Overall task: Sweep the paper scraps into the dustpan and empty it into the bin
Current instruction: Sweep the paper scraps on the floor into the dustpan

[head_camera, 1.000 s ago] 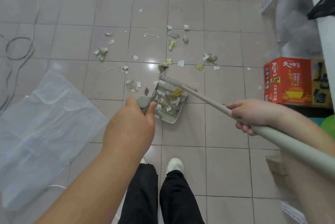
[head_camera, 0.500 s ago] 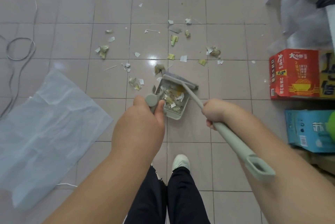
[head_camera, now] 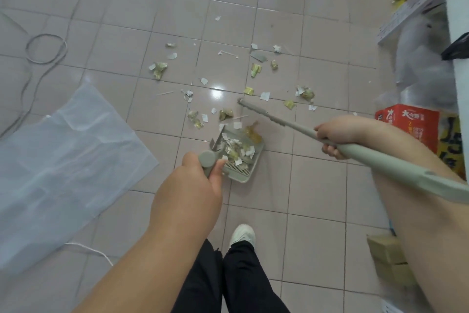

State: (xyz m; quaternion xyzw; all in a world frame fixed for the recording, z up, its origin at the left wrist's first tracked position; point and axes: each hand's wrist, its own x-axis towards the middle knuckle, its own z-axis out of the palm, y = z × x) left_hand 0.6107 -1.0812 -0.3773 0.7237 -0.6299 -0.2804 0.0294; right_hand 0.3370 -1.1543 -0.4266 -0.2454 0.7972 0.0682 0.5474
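Nearest the camera are two black trouser legs and one white shoe on the tiled floor. The two hands are well apart. The left hand is clamped round the upright handle of the one dustpan; the thumb lies along the handle's right side. The right hand grips the shaft of the one broom, fingers curled under it.

The dustpan sits on the floor just beyond the left hand, near the middle of the scene. Its long axis runs near to far, with the comb-edged back wall nearest and the open mouth pointing far, slightly right. It holds a heap of white and yellow-green scraps, too jumbled to count.

The broom's long axis runs diagonally, from the near right edge up to its narrow head at far left, which points away just beyond the dustpan's mouth.

Beyond and to both sides of the head, roughly two dozen loose scraps lie scattered over several tiles; an exact count cannot be had.

To the left lies one translucent sheet, with a coiled cable farther off. On the right stand one red box and a shelf.
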